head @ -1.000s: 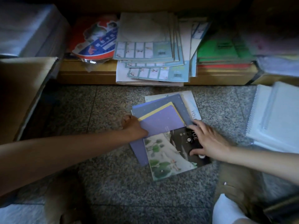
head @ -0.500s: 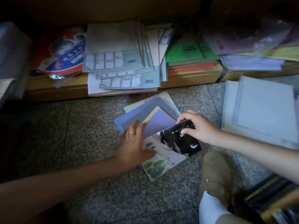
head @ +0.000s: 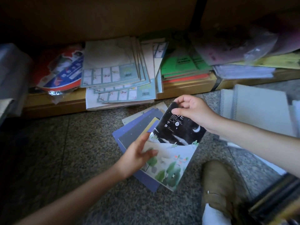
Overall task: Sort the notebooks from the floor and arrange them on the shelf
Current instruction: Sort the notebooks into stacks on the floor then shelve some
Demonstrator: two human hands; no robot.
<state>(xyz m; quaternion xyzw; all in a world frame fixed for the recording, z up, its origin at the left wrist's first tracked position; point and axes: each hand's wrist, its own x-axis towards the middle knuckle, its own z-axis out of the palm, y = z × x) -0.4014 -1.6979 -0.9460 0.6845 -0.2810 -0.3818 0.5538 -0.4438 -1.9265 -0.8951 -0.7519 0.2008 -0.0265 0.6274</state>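
A small pile of thin notebooks (head: 129, 133) lies on the speckled stone floor just in front of the low wooden shelf (head: 186, 88). My right hand (head: 193, 112) pinches the top edge of a black night-sky notebook (head: 177, 132) with a crescent moon, lifted off the pile. My left hand (head: 138, 153) holds the left side of a pale notebook with green plants (head: 168, 168), thumb on its cover and fingers beneath it. Purple, grey and yellow covers fan out under it.
On the shelf lie a fanned stack of pale blue-green workbooks (head: 116, 75), a red and blue packet (head: 63, 72), green and red books (head: 183, 65) and plastic-wrapped items (head: 235, 46). Spiral pads (head: 258, 109) sit on the floor at right. My shoe (head: 217, 184) is below.
My right hand has raised the black notebook from the pile and tilted it up. My left hand has moved from pressing the purple covers to holding the plant notebook.
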